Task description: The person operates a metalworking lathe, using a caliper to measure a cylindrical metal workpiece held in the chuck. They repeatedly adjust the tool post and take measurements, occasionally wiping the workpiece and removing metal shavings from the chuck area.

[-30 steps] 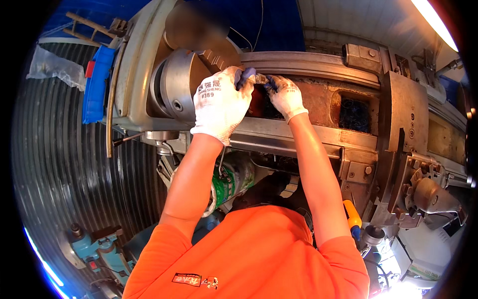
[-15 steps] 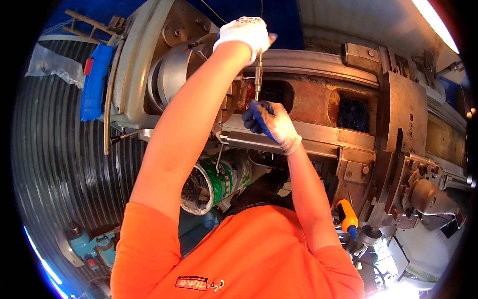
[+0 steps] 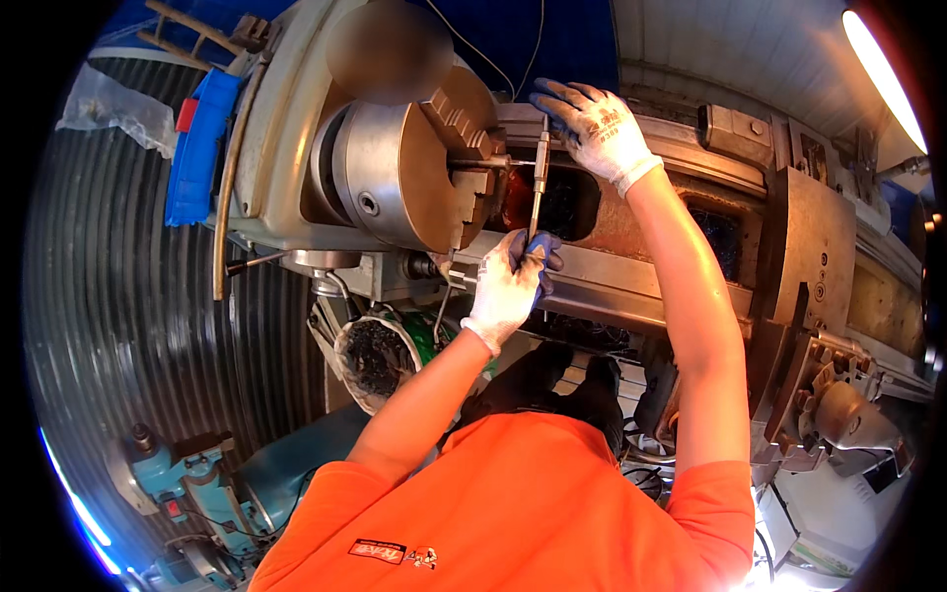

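The slim metal bar (image 3: 542, 170) sits just right of the chuck (image 3: 390, 178). Your left hand (image 3: 506, 281), below-right of the chuck, grips the bar's near end; your right hand (image 3: 600, 130), above-right of it, extends loosely spread fingers.

Orange short-sleeved shirt (image 3: 538, 513), small chest logo (image 3: 393, 553); white knit gloves (image 3: 609, 138), dark-blue coated fingers (image 3: 564, 93), dark print on back.
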### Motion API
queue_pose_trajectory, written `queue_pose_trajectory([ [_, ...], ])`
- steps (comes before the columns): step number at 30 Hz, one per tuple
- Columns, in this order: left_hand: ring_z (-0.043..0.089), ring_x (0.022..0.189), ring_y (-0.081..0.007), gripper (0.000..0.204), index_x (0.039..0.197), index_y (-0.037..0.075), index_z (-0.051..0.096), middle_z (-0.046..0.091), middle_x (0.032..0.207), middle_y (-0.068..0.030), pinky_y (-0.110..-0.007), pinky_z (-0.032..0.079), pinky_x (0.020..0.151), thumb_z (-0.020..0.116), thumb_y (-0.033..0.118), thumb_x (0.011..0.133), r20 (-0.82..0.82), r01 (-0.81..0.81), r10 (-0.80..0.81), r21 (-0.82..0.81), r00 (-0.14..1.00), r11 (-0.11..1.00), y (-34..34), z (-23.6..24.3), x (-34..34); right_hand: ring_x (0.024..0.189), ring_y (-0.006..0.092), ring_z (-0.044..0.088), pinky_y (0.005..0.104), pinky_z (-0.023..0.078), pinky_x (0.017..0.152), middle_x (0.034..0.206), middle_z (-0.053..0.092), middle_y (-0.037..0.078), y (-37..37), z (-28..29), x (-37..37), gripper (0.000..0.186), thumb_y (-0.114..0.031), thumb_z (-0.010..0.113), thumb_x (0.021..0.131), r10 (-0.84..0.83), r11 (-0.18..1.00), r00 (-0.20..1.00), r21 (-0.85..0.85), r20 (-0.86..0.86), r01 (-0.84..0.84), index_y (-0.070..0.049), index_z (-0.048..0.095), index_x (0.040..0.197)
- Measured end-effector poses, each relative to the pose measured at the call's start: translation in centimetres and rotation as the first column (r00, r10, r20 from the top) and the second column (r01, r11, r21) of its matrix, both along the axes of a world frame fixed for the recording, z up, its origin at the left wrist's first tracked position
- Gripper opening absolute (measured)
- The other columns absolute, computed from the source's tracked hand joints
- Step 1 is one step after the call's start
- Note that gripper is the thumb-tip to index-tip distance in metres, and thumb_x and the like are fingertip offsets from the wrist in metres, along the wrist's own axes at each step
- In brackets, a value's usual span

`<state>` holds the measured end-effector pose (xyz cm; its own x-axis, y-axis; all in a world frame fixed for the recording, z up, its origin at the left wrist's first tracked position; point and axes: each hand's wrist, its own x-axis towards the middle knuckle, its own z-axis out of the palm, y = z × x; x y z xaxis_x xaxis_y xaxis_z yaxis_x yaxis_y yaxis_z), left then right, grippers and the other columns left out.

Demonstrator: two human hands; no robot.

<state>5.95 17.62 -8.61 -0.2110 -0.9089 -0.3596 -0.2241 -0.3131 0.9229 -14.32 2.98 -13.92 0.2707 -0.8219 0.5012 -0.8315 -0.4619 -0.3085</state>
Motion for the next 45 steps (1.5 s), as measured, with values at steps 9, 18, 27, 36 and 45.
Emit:
queue_pose_trajectory([
  [9, 0.070, 0.072, -0.0325, 0.022, 0.098, 0.003, 0.067, 0.070, 0.079, -0.0153, -0.040, 0.056, 0.067, 0.068, 0.023, 0.091, 0.640, 0.295, 0.196, -0.576, 0.743, 0.762, -3.8, 4.2, -0.4, 0.118, 0.0364, 0.059, 0.0450, 0.046, 0.103, 0.130, 0.061, 0.017, 2.9, -6.0, 3.2, 0.043, -0.013, 0.066, 0.086, -0.100, 0.977, 0.945, 0.212, 0.311, 0.033, -0.009, 0.060, 0.128],
  [18, 0.067, 0.114, -0.0313, 0.048, 0.118, 0.012, 0.072, 0.071, 0.118, -0.0143, -0.041, 0.053, 0.095, 0.056, 0.052, 0.097, 0.981, 0.513, -0.036, -0.068, 0.190, 0.856, -17.0, 10.8, -6.9, 0.091, 0.0410, 0.068, 0.0471, 0.054, 0.082, 0.095, 0.070, 0.022, 12.4, -2.6, 9.5, 0.024, -0.019, 0.063, 0.090, -0.411, 0.867, 0.583, 0.498, 0.701, 0.012, -0.002, 0.067, 0.107],
  [27, 0.072, 0.104, -0.0290, 0.037, 0.107, 0.009, 0.077, 0.075, 0.109, -0.0120, -0.037, 0.056, 0.089, 0.057, 0.040, 0.099, 1.000, 0.659, 0.000, 0.014, -0.022, 0.752, -19.0, 7.5, -8.8, 0.065, 0.0183, 0.062, 0.0311, 0.050, 0.060, 0.076, 0.067, 0.011, 14.4, 3.3, 10.5, 0.023, -0.015, 0.057, 0.098, -0.503, 0.775, 0.206, 0.544, 0.839, -0.321, 0.002, 0.063, 0.113],
  [36, 0.072, 0.089, -0.0355, 0.039, 0.105, 0.001, 0.064, 0.071, 0.092, -0.0229, -0.043, 0.056, 0.076, 0.070, 0.037, 0.092, 0.730, 0.376, -0.077, -0.255, 0.679, 0.891, -3.9, 3.4, 2.1, 0.066, 0.0180, 0.065, 0.0327, 0.053, 0.067, 0.078, 0.071, 0.014, 11.6, 1.6, 4.1, 0.023, -0.018, 0.061, 0.093, -0.196, 0.763, 0.514, 0.459, 0.835, -0.455, 0.002, 0.070, 0.100],
  [45, 0.056, 0.054, -0.0087, 0.029, 0.104, 0.001, 0.064, 0.066, 0.077, -0.0069, -0.025, 0.046, 0.050, 0.056, 0.029, 0.104, 0.011, 0.067, -0.068, 0.090, 0.998, 0.994, -1.4, 0.2, 1.2, 0.119, 0.0334, 0.059, 0.0424, 0.050, 0.100, 0.142, 0.056, 0.012, 3.6, 2.6, -0.1, 0.054, -0.020, 0.068, 0.086, -0.117, 0.991, 0.943, -0.021, 0.313, 0.130, -0.015, 0.055, 0.138],
])
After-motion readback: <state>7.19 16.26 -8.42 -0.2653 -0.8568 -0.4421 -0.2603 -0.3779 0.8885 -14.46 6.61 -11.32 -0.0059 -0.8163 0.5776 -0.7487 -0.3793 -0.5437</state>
